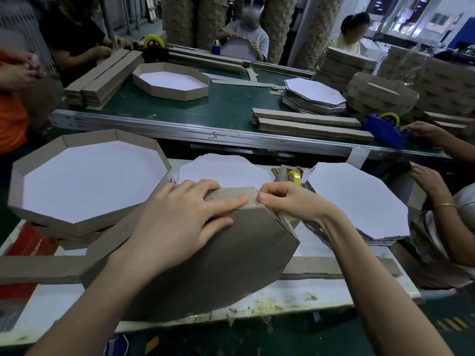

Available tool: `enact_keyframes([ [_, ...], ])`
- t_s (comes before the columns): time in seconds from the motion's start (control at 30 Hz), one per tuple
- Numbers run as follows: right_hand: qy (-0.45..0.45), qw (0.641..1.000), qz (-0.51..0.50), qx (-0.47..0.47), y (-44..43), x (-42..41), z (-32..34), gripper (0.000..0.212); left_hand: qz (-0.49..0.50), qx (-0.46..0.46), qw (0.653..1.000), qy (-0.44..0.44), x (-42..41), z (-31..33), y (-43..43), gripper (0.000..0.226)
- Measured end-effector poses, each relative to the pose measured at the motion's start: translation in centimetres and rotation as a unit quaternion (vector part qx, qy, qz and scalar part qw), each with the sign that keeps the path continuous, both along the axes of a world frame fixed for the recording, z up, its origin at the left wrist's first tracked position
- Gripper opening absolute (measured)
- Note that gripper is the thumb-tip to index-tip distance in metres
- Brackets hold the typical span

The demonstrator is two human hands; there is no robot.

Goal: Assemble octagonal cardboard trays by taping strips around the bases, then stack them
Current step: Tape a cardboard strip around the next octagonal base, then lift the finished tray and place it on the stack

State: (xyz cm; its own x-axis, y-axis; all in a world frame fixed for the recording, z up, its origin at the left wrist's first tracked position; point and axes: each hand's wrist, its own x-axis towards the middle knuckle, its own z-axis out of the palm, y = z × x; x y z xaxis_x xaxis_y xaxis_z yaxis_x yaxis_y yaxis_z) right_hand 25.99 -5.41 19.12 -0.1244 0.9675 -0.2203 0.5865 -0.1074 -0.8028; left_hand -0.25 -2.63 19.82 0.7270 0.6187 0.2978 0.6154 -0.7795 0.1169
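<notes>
Illumination: even, diffuse, moderately dim. Soft shadow lies under the held cardboard tray (218, 265). White octagonal base (359, 201) right of the grip nears clipping. Conveyor rail (205, 132) beyond the grip bows; far background is soft.

No text, label, brand or number can be read anywhere. The conveyor rail (180, 129) bears a few small dark marks (213, 136), too small to make out. Yellow stripes (451, 324) mark the floor, without words.
</notes>
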Motion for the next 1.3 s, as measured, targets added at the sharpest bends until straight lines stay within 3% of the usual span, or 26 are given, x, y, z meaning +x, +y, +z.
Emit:
enact_keyframes([
  [0.07,0.061,0.997,0.016,-0.047,-0.2,0.1,-0.9,0.048,-0.002,-0.003,1.000,-0.002,0.0,0.1,-0.1,0.044],
  [0.13,0.098,0.991,0.009,-0.087,-0.2,0.3,-1.5,0.065,-0.007,-0.008,1.000,-0.004,0.0,0.2,-0.1,0.047],
  [0.33,0.071,0.984,0.081,-0.138,-1.1,1.5,-0.4,0.088,-0.031,-0.009,0.999,-0.024,-0.8,-0.3,0.0,0.039],
  [0.4,0.035,0.986,0.096,-0.131,-1.6,0.8,0.3,0.081,-0.039,-0.031,0.998,-0.031,-1.7,-0.1,0.9,0.044],
  [0.53,-0.104,0.989,0.090,-0.045,-2.5,-2.3,3.7,0.048,-0.086,-0.076,0.989,-0.096,-3.5,1.6,1.4,0.037],
  [0.6,-0.131,0.988,0.075,0.021,-3.1,-3.9,6.3,0.040,-0.097,-0.087,0.980,-0.150,-4.7,2.9,1.0,0.041],
  [0.73,-0.136,0.981,0.041,0.131,-4.4,-7.6,12.1,0.040,-0.118,-0.096,0.958,-0.243,-7.5,6.4,1.5,0.049],
  [0.8,-0.167,0.969,0.036,0.180,-4.5,-9.5,14.0,0.041,-0.085,-0.033,0.947,-0.307,-8.3,7.3,1.2,0.057],
  [0.83,-0.187,0.960,0.032,0.205,-4.6,-10.4,14.6,0.040,-0.048,-0.010,0.920,-0.388,-8.3,7.3,0.7,0.056],
  [0.87,-0.209,0.950,0.027,0.230,-4.5,-11.3,15.0,0.039,0.002,-0.020,0.863,-0.504,-8.2,6.9,0.1,0.053],
  [0.93,-0.263,0.921,0.011,0.288,-4.3,-13.0,14.9,0.037,0.107,-0.166,0.686,-0.701,-7.8,6.4,-0.8,0.059],
  [1.0,-0.340,0.874,0.001,0.347,-3.9,-14.6,13.8,0.041,0.152,-0.439,0.493,-0.735,-7.4,6.2,-0.5,0.077],
  [1.03,-0.378,0.850,0.004,0.368,-3.6,-15.3,13.1,0.044,0.141,-0.539,0.417,-0.718,-7.4,6.4,0.2,0.077],
  [1.07,-0.408,0.829,0.014,0.383,-3.2,-15.8,12.3,0.046,0.123,-0.603,0.366,-0.699,-7.4,6.7,0.9,0.077],
  [1.13,-0.442,0.803,0.052,0.397,-2.1,-16.5,11.0,0.045,0.095,-0.644,0.321,-0.687,-7.4,6.7,2.2,0.080],
  [1.2,-0.435,0.803,0.078,0.401,-0.9,-17.0,10.2,0.042,0.103,-0.619,0.321,-0.709,-7.1,5.9,3.2,0.064],
  [1.3,-0.398,0.813,0.068,0.419,1.0,-17.5,9.6,0.054,0.126,-0.598,0.324,-0.722,-7.0,5.0,4.2,0.037],
])
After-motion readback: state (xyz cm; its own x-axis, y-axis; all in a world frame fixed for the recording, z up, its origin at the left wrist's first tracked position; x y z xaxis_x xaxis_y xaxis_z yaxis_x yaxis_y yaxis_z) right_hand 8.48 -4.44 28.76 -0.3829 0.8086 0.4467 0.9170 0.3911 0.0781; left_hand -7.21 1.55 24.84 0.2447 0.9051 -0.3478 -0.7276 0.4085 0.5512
